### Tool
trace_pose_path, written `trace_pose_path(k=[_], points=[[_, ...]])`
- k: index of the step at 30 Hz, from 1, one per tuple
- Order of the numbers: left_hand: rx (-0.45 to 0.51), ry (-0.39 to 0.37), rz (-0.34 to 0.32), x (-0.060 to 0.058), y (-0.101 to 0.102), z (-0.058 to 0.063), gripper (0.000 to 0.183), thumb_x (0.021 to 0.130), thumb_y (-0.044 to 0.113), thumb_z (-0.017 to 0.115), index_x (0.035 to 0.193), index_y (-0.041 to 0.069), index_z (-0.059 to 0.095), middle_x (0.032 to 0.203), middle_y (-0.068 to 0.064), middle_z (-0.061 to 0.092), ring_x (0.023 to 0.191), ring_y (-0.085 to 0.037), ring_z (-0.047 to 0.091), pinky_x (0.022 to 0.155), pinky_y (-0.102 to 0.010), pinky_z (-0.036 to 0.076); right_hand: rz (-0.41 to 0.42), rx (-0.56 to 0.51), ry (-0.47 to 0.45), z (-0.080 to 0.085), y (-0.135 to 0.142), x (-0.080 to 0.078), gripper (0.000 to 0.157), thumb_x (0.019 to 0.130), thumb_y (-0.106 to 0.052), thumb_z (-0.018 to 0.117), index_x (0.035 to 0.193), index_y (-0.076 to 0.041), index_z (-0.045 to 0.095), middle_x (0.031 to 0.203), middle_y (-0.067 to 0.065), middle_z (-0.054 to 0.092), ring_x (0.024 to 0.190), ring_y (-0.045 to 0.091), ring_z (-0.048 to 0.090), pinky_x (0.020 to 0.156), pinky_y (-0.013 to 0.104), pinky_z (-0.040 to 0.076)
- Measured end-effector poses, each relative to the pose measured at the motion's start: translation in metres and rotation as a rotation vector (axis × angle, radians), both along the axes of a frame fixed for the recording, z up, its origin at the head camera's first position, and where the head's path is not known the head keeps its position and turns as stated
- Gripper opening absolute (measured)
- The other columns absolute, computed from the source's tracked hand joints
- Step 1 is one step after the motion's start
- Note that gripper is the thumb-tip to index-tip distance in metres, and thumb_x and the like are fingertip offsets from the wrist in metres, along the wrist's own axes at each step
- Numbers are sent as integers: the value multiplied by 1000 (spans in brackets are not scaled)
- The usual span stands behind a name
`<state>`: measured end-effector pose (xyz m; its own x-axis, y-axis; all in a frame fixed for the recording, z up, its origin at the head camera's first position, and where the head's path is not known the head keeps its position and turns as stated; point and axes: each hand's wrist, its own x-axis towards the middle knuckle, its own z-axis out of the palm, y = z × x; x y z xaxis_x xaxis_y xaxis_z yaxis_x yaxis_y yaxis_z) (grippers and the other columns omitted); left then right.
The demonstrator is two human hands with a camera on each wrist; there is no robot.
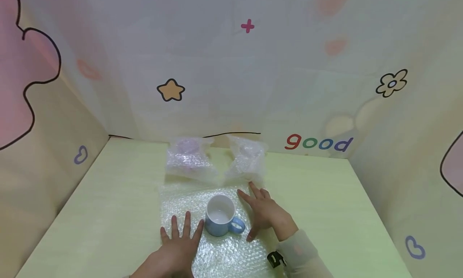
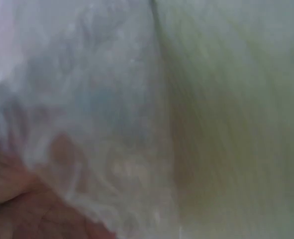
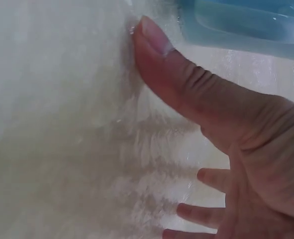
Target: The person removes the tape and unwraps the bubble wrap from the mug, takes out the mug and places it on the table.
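A light blue mug (image 1: 216, 228) with a white inside stands upright on a sheet of bubble wrap (image 1: 228, 258), its handle towards the right. My left hand (image 1: 179, 246) lies spread on the wrap, left of the mug, with the thumb side close to it. To the right of the mug, my right hand (image 1: 263, 211) has its fingers spread at the sheet's right side. In the right wrist view the thumb (image 3: 201, 89) touches the wrap beside the blue mug (image 3: 246, 25). The left wrist view shows blurred bubble wrap (image 2: 102, 114) over part of the palm.
Two bubble-wrapped bundles, a pinkish one (image 1: 188, 159) and a whitish one (image 1: 247, 159), lie behind the sheet near the back wall. The pale green table (image 1: 108, 213) is enclosed by printed cloth walls (image 1: 217, 68). A dark wrist device (image 1: 275, 259) sits at the right sleeve.
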<state>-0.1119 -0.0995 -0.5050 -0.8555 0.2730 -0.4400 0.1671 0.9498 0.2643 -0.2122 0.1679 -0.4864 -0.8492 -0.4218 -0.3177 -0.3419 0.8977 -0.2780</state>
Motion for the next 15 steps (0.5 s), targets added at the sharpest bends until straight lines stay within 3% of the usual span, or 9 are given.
trace_pose_path(k=[8, 15], points=[[26, 26, -55, -3, -5, 1, 156, 41, 65, 98, 166, 15, 18, 170, -32, -2, 149, -69, 0, 105, -90, 15, -31, 73, 22, 4, -2, 1, 143, 43, -42, 106, 163, -26, 32, 173, 21, 9, 146, 49, 28, 108, 68, 41], [59, 8, -95, -11, -17, 4, 153, 44, 58, 101, 166, 17, 17, 171, -30, -5, 151, -67, -4, 108, -89, 10, -39, 101, 42, 4, -3, 3, 143, 42, -51, 104, 163, -26, 33, 171, 23, 12, 140, 50, 33, 105, 68, 43]])
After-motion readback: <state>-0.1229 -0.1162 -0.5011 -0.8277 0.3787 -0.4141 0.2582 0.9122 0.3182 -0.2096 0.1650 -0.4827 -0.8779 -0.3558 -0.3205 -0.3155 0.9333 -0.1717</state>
